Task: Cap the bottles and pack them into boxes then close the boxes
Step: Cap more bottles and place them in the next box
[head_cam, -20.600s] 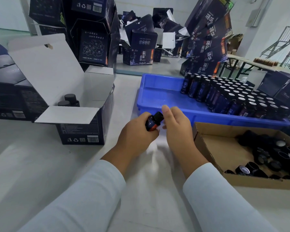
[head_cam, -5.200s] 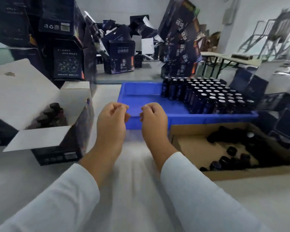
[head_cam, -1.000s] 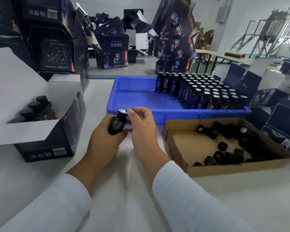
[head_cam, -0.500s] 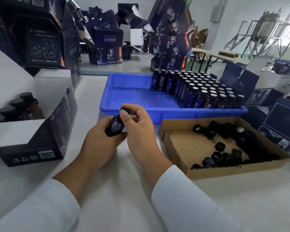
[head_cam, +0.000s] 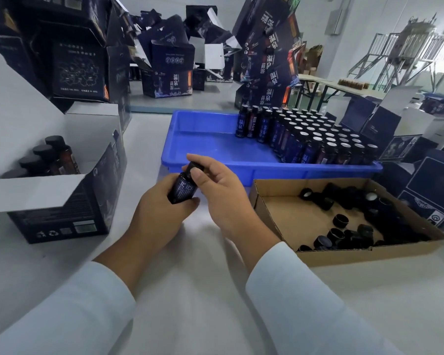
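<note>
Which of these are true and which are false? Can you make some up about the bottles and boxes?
1. The left hand holds a bottle. True.
2. The right hand pinches the cap on that bottle. True.
3. The tray is red. False: it is blue.
4. The spare caps lie in the tray. False: they lie in a brown carton.
5. The open box on the left has capped bottles in it. True.
</note>
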